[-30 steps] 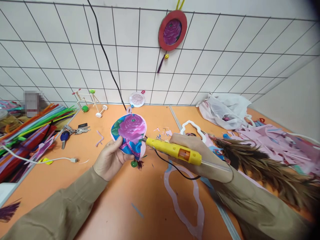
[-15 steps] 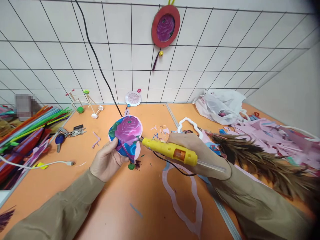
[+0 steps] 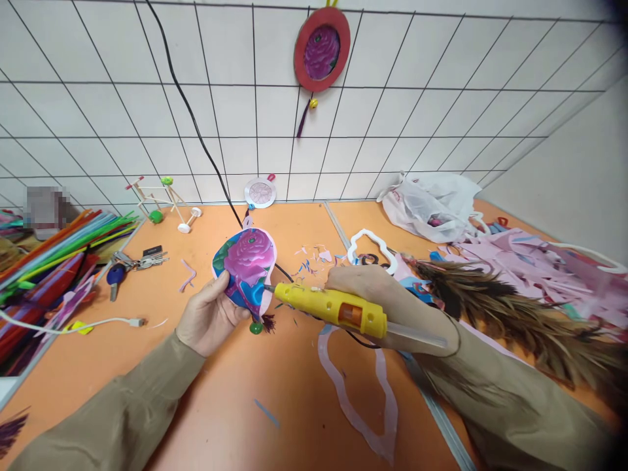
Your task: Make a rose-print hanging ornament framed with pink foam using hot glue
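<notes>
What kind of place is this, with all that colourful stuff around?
Most likely a craft workbench. A yellow glue gun touches a flower-printed disc, a pile of coloured pipe cleaners lies at the left, and a finished red-rimmed ornament hangs on the wire grid wall.

Gridded white wall (image 3: 441, 111), orange tabletop (image 3: 235, 418)

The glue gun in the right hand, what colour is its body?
Yellow, with an orange trigger part; the glue gun shows clearly in the head view.

Bright, even light, soft shadows, wide-angle bending, dark blurred right corners
</notes>
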`<control>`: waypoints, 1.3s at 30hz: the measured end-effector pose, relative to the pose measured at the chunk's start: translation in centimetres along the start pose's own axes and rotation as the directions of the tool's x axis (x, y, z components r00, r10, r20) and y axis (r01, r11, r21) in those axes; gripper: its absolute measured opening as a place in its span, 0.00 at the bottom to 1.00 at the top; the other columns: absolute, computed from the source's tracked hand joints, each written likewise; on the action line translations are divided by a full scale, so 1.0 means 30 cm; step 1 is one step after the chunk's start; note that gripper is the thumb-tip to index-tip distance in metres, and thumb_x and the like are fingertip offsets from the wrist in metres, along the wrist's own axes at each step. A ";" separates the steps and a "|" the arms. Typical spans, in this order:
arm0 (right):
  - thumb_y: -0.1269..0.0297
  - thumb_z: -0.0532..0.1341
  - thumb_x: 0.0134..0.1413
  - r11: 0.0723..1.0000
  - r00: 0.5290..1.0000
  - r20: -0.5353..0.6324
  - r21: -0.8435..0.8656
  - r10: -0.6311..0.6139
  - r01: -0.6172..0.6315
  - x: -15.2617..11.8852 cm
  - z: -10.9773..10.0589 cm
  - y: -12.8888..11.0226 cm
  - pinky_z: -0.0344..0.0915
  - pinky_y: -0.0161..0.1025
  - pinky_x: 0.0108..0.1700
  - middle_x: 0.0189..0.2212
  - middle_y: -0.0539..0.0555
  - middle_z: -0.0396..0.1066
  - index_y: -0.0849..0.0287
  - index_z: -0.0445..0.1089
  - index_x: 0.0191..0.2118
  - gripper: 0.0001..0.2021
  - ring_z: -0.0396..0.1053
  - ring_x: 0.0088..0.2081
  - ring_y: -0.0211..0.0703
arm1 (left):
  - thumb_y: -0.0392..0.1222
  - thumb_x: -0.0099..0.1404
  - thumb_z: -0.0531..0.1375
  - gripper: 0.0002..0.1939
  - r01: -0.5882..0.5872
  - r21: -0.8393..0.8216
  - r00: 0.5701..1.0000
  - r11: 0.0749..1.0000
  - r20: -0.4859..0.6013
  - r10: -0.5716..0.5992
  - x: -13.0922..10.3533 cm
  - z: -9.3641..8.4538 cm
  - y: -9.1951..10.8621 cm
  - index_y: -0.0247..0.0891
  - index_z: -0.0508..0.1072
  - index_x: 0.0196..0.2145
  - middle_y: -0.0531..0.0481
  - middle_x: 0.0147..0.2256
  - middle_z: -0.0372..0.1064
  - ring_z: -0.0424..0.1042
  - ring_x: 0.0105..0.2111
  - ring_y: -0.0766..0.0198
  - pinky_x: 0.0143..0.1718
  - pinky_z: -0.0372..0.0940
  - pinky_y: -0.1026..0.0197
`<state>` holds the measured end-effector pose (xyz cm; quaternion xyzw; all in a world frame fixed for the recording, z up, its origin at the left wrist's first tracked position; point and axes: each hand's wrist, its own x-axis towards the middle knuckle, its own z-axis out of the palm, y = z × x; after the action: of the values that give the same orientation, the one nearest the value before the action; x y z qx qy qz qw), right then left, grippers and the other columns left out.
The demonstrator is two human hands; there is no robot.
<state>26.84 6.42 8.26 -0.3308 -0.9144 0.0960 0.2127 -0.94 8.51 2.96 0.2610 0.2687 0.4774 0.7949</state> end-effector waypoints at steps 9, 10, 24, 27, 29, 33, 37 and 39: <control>0.70 0.56 0.49 1.000 1.000 0.009 -0.029 0.008 -0.008 -0.001 -0.002 0.000 0.49 0.39 0.27 0.23 0.50 0.63 0.55 0.60 0.30 0.03 0.58 0.25 0.40 | 0.36 0.70 0.56 0.11 0.025 -0.011 0.999 1.000 0.024 -0.025 0.004 -0.017 -0.003 0.33 0.78 0.44 0.43 0.35 0.81 0.80 0.28 0.59 0.29 0.76 0.61; 0.69 0.56 0.50 1.000 1.000 0.007 -0.023 0.000 0.000 0.000 -0.002 -0.002 0.49 0.39 0.27 0.23 0.50 0.63 0.55 0.60 0.30 0.03 0.58 0.24 0.40 | 0.36 0.70 0.55 0.11 0.029 -0.011 0.999 1.000 0.031 -0.029 0.005 -0.018 -0.002 0.34 0.78 0.44 0.43 0.35 0.81 0.80 0.28 0.58 0.29 0.76 0.61; 0.67 0.56 0.53 0.999 1.000 -0.005 -0.043 0.002 -0.003 -0.005 0.022 0.005 0.47 0.40 0.28 0.21 0.49 0.60 0.54 0.56 0.29 0.06 0.58 0.23 0.40 | 0.34 0.70 0.55 0.11 0.054 -0.070 0.995 0.996 0.086 -0.048 0.007 -0.024 -0.003 0.34 0.79 0.40 0.43 0.34 0.82 0.81 0.27 0.58 0.26 0.76 0.62; 0.67 0.55 0.55 0.997 0.999 -0.045 -0.080 -0.016 0.012 -0.006 0.024 0.011 0.48 0.40 0.27 0.21 0.49 0.60 0.54 0.56 0.29 0.06 0.57 0.23 0.40 | 0.34 0.71 0.55 0.12 0.059 -0.077 0.994 0.995 0.094 -0.051 0.009 -0.029 -0.004 0.34 0.79 0.41 0.42 0.35 0.82 0.81 0.29 0.57 0.27 0.77 0.61; 0.67 0.55 0.54 0.996 0.999 -0.030 -0.087 -0.034 0.032 -0.007 0.020 0.013 0.47 0.39 0.27 0.21 0.48 0.60 0.54 0.57 0.29 0.05 0.57 0.23 0.39 | 0.34 0.71 0.55 0.12 0.059 -0.080 0.995 0.995 0.091 -0.052 0.010 -0.030 -0.004 0.34 0.79 0.41 0.42 0.35 0.82 0.81 0.29 0.57 0.27 0.77 0.62; 0.69 0.54 0.53 0.994 0.997 -0.024 -0.079 -0.077 0.075 -0.006 0.013 0.015 0.47 0.38 0.26 0.21 0.48 0.61 0.55 0.59 0.29 0.03 0.56 0.23 0.38 | 0.33 0.70 0.56 0.11 0.063 -0.088 0.993 0.994 0.104 -0.054 0.010 -0.027 -0.004 0.32 0.80 0.40 0.42 0.33 0.82 0.81 0.27 0.58 0.24 0.76 0.63; 0.69 0.53 0.54 0.993 0.998 -0.052 -0.112 -0.047 0.041 -0.005 0.015 0.017 0.46 0.39 0.26 0.20 0.49 0.60 0.55 0.57 0.28 0.06 0.56 0.22 0.39 | 0.34 0.68 0.58 0.10 0.073 -0.079 0.989 0.994 0.134 -0.062 0.008 -0.027 -0.007 0.31 0.80 0.40 0.42 0.32 0.82 0.80 0.25 0.58 0.25 0.77 0.62; 0.68 0.54 0.54 0.993 0.999 -0.024 -0.113 -0.022 0.019 -0.005 0.015 0.015 0.46 0.39 0.26 0.20 0.49 0.60 0.55 0.56 0.28 0.06 0.56 0.22 0.39 | 0.34 0.68 0.58 0.10 0.072 -0.070 0.991 0.995 0.116 -0.064 0.008 -0.031 -0.008 0.31 0.80 0.40 0.42 0.33 0.82 0.81 0.26 0.58 0.25 0.77 0.61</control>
<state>27.00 6.65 7.66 -0.3342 -0.9189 0.0379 0.2062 -1.32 8.76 2.10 0.2486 0.2140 0.4441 0.8338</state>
